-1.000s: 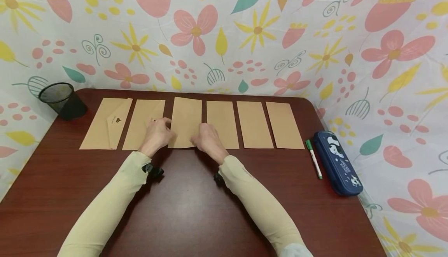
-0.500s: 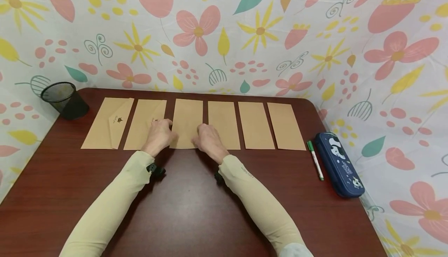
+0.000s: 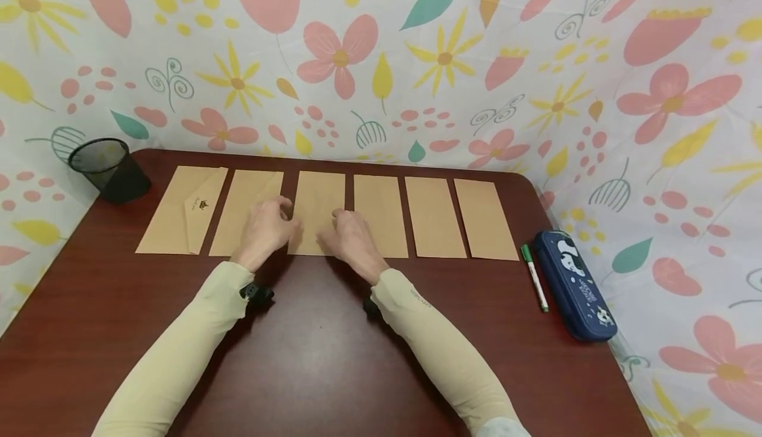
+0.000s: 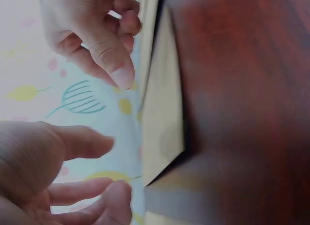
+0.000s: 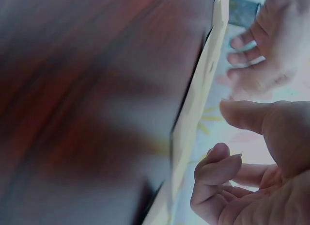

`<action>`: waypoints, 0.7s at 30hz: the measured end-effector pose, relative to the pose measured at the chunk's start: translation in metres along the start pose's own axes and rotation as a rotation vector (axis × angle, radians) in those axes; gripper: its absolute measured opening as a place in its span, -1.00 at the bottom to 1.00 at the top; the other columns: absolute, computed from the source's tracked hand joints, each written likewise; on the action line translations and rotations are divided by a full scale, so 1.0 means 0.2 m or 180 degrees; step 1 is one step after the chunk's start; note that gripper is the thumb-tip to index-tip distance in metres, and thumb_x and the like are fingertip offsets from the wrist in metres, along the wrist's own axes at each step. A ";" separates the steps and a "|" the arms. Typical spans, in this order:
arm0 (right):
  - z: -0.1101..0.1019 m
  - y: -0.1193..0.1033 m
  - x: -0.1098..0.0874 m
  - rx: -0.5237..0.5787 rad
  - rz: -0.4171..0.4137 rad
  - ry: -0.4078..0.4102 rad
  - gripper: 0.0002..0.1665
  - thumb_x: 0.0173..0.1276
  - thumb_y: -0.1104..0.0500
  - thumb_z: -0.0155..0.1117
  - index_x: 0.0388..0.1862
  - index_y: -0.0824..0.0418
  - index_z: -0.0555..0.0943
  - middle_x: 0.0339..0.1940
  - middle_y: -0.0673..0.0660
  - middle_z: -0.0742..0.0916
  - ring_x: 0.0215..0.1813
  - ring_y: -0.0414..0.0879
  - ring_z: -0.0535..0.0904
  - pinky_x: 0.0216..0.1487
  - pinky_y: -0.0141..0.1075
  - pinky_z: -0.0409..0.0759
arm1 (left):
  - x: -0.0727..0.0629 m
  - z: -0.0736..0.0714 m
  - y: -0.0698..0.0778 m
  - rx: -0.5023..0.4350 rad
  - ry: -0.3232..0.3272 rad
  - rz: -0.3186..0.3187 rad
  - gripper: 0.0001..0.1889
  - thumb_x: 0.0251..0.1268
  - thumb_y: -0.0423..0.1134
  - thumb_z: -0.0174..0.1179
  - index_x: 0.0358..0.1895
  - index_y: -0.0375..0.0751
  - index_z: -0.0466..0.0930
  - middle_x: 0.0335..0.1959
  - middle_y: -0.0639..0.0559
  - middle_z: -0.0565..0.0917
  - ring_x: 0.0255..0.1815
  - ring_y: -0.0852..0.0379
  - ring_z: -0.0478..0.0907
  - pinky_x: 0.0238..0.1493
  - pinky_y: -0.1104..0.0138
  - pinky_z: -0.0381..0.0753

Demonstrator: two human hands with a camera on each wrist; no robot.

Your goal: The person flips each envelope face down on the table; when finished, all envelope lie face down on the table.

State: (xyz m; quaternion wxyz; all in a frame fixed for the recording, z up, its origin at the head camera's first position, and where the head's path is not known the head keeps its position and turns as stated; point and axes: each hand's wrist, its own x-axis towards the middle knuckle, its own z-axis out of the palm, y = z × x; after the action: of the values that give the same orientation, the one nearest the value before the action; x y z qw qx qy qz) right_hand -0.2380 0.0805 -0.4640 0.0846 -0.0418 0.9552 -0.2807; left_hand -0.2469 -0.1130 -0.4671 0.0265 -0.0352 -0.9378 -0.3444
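Left hand (image 3: 264, 225) and right hand (image 3: 352, 238) are loosely bent, thumbs apart from fingers and nothing gripped, by the near corners of the third brown envelope (image 3: 321, 196), which lies between and just beyond them. Straightening it probably wants light, even touches on both long edges, so nothing buckles. Two envelopes (image 3: 163, 215) lie at and left of the left hand, three envelopes (image 3: 436, 219) at and right of the right hand: six altogether. One mesh cup (image 3: 122, 179) stands far left of the left hand; one marker (image 3: 534, 278) and one pencil case (image 3: 574, 285) lie well right of the right hand
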 end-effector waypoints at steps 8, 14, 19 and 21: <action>0.04 -0.28 -0.09 0.0022 -0.0119 -0.0174 -0.24 0.54 -0.09 0.46 0.52 0.32 0.55 0.27 0.23 0.82 0.23 0.01 0.78 0.26 -0.20 0.75 | -0.10 -0.23 0.07 -0.0262 0.0628 -0.0074 -0.60 0.46 -0.27 0.27 0.25 -0.39 0.71 -0.21 -0.31 0.83 -0.20 -0.26 0.73 -0.23 0.18 0.54; 0.15 -0.42 -0.04 -0.0063 -0.0437 -0.0258 -0.66 0.50 -0.05 0.49 -0.25 0.22 0.71 -0.48 0.00 0.64 -0.43 -0.14 0.57 -0.45 -0.38 0.49 | -0.09 -0.31 0.04 -0.0329 0.0807 -0.0083 -0.56 0.40 -0.29 0.22 0.29 -0.35 0.70 -0.20 -0.33 0.84 -0.21 -0.28 0.75 -0.21 0.15 0.56; 0.33 -0.45 0.12 -0.0260 -0.0466 -0.0322 -0.66 0.39 0.04 0.50 -0.57 0.02 0.63 -0.61 -0.10 0.58 -0.53 -0.21 0.48 -0.54 -0.38 0.40 | -0.09 -0.32 0.01 -0.0337 0.0831 -0.0143 -0.55 0.40 -0.29 0.19 0.30 -0.33 0.69 -0.17 -0.34 0.85 -0.19 -0.30 0.75 -0.16 0.11 0.56; 0.44 -0.43 0.21 -0.0456 -0.0465 -0.0328 -0.70 0.35 0.10 0.49 -0.56 -0.01 0.61 -0.59 -0.11 0.61 -0.55 -0.21 0.47 -0.55 -0.39 0.42 | -0.09 -0.32 0.01 -0.0339 0.0848 -0.0144 -0.55 0.40 -0.29 0.19 0.30 -0.34 0.69 -0.17 -0.36 0.85 -0.16 -0.33 0.75 -0.04 0.00 0.60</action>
State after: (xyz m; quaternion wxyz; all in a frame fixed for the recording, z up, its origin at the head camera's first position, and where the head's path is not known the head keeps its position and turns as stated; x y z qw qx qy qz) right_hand -0.2608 -0.0433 -0.4952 0.1098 -0.1316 0.9616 -0.2145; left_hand -0.2271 -0.1545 -0.4186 0.1411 0.0306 -0.9069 -0.3958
